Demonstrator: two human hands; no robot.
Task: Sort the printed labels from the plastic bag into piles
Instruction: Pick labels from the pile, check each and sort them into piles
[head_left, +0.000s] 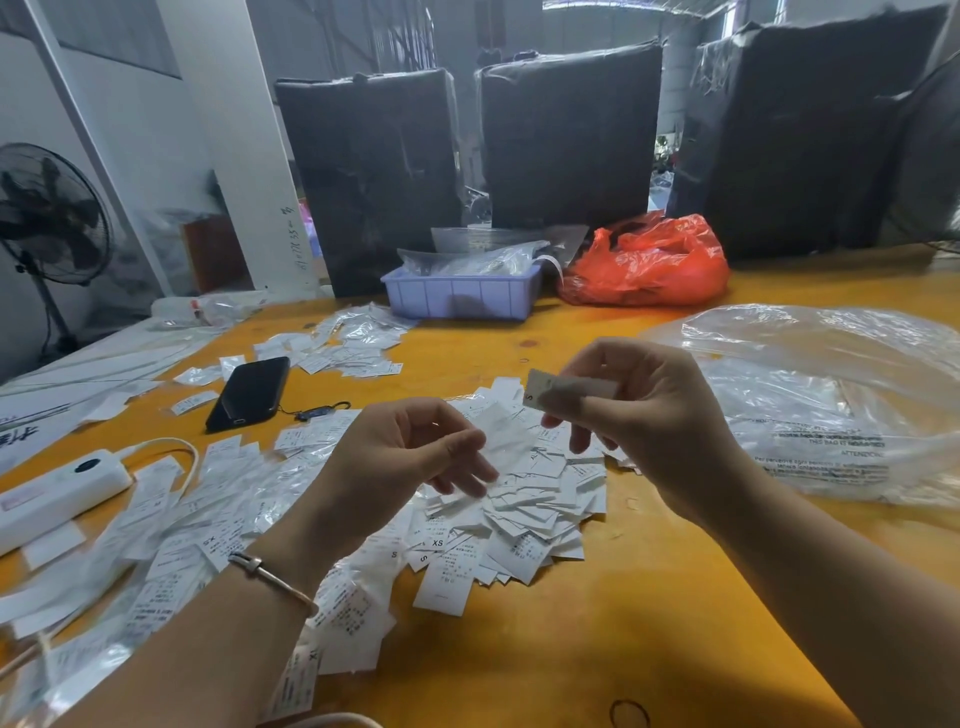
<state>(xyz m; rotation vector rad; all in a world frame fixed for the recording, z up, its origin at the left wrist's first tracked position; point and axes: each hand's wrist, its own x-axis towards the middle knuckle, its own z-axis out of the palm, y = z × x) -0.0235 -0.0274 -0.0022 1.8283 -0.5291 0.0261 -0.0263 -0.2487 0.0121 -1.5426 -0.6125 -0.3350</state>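
Pinching 1 label (540, 388), long axis level, right hand (644, 415).

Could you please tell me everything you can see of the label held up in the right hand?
The label is a small white rectangular slip, seemingly paper or thin fabric, blurred in this view. A dark "S" is printed near its left end. The right hand pinches it between thumb and fingers, holding it in the air above the central pile of labels, apart from it. Fingers cover its right end; the left end sticks out free.
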